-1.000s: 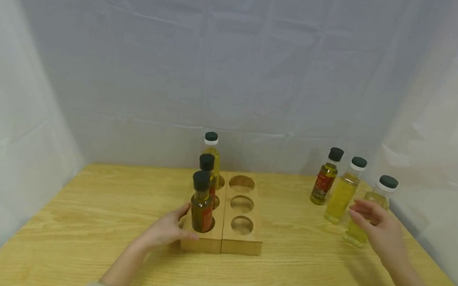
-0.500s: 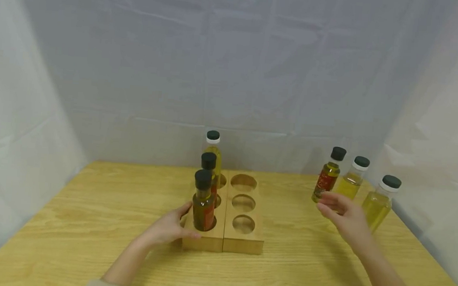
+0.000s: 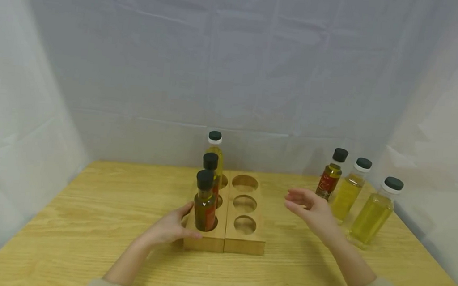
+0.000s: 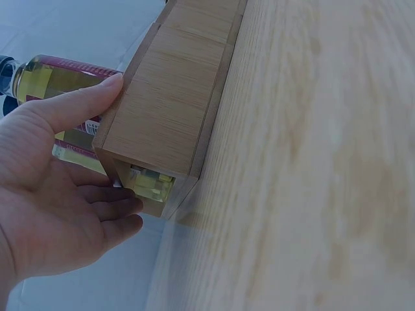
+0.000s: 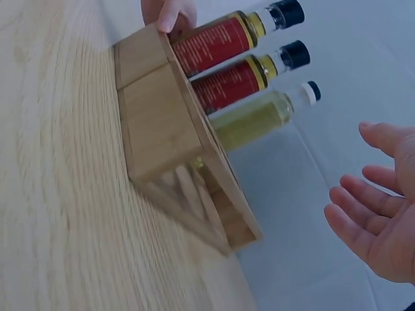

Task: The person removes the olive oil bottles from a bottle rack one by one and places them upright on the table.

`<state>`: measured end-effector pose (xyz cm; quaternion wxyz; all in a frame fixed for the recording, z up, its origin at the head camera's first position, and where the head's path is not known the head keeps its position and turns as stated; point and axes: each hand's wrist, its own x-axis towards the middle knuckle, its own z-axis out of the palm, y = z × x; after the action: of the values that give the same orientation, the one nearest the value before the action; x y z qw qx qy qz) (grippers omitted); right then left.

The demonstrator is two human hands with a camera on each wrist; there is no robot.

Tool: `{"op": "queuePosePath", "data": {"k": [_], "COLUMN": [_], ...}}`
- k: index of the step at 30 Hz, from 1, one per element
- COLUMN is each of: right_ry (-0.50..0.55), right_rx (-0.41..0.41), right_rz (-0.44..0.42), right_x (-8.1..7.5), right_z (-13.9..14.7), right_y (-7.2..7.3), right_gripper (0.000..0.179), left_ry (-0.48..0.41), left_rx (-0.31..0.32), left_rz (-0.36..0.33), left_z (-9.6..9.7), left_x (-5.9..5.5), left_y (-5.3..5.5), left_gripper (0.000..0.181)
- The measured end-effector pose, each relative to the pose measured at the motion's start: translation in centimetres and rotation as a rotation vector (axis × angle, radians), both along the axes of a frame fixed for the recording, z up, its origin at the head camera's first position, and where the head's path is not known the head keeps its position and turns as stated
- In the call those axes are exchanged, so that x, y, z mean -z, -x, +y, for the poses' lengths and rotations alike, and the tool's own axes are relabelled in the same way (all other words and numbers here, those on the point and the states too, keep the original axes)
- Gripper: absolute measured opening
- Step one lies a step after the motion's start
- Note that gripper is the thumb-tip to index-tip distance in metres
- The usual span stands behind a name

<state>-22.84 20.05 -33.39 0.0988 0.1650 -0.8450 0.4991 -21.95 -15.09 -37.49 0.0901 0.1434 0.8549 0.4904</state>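
Two wooden bottle racks (image 3: 217, 244) stand side by side, each with a row of round holes. My left hand (image 3: 167, 229) holds the left rack at its near left corner, thumb at the top edge and fingers against the open end. Two olive oil bottles with black caps and red labels, the nearer oil bottle (image 3: 205, 210) in front, stand in that rack. Behind them is a taller yellow oil bottle (image 3: 214, 150) with a white-and-green cap. My right hand (image 3: 316, 212) hovers right of the racks, holding nothing, fingers loosely bent and apart in the right wrist view.
On the right of the wooden table (image 3: 120, 188) stand a red-labelled oil bottle (image 3: 328, 180) and two taller yellow oil bottles, the nearest yellow bottle (image 3: 372, 217) being closest to the table's right edge. White sheeting (image 3: 234, 71) hangs behind and on both sides.
My right hand has moved left from beside the nearest yellow bottle, past the others, toward the racks. My left hand stays at the left rack.
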Motion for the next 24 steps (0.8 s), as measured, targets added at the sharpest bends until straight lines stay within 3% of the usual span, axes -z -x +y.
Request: {"op": "queuePosePath", "data": {"k": [12,24], "right_ry": [0.012,0.058], "right_rx": [-0.138,-0.259], "right_rz": [0.02,0.006], "right_x": [-0.3,-0.2], "right_z": [-4.6,-9.1], "right_y": [1.5,1.4], "right_gripper": [0.041,0.04], "left_ry": [0.001,0.015], "left_rx": [-0.001,-0.007], "left_rz": [-0.014,-0.009], "left_z": [0.0,0.0], "left_x": [-0.2,-0.1], "left_y": [-0.1,-0.1], "left_gripper": [0.104,0.103]}}
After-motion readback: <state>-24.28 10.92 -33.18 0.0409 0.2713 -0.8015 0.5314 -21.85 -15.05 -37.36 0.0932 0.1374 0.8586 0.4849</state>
